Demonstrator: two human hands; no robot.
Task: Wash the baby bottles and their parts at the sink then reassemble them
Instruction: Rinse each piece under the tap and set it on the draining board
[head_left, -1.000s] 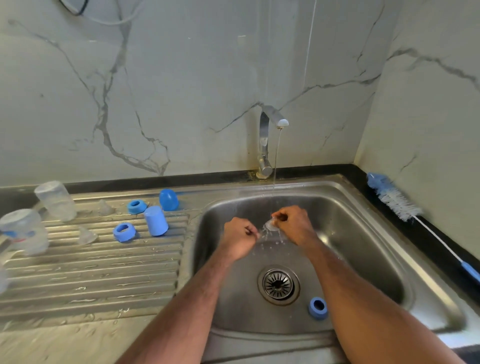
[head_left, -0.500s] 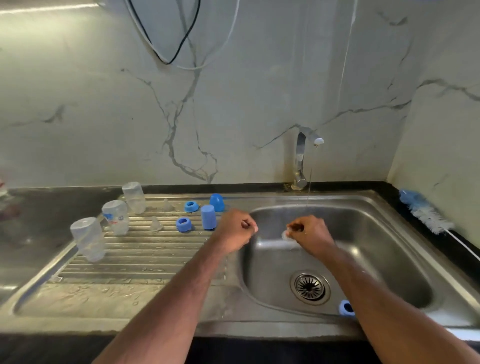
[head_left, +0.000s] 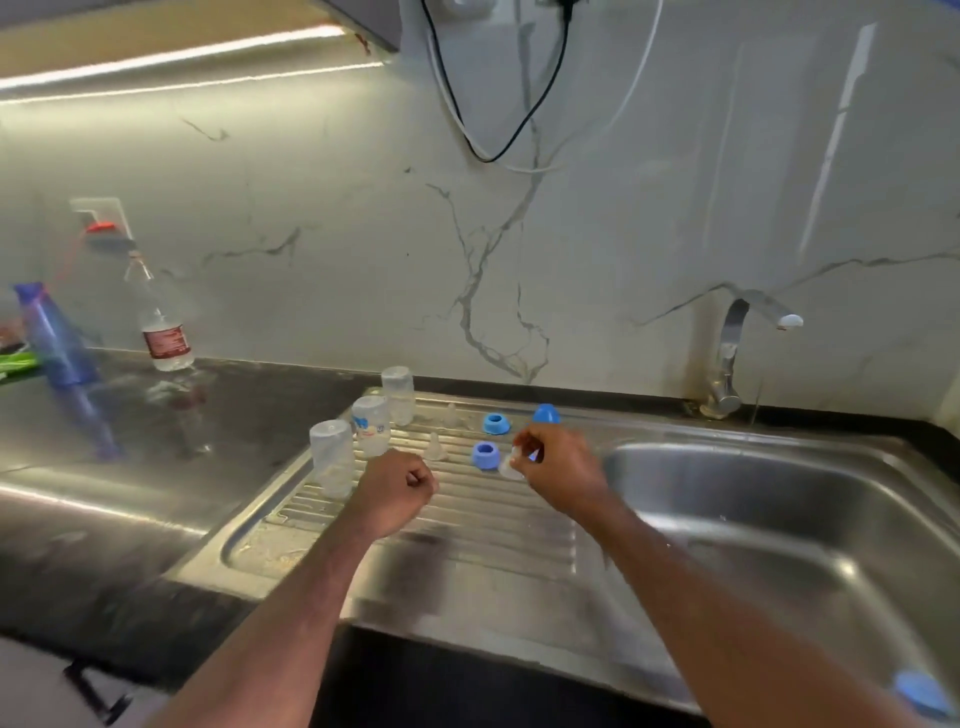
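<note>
The right hand (head_left: 558, 470) pinches a clear teat (head_left: 511, 464) over the draining board (head_left: 467, 519), at the frame's middle. The left hand (head_left: 397, 491) is clenched, empty. Best to set the teat upright beside the blue ring (head_left: 485, 455), clear of the 3 bottles (head_left: 332, 457).

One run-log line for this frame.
right hand: pinches clear teat over drainboard | left hand: fisted, empty | tap: no stream visible

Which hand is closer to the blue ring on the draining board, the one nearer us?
Right. The right hand, pinching a clear teat, sits just right of the blue ring. The left hand, a closed fist, is farther off to the ring's left.
</note>
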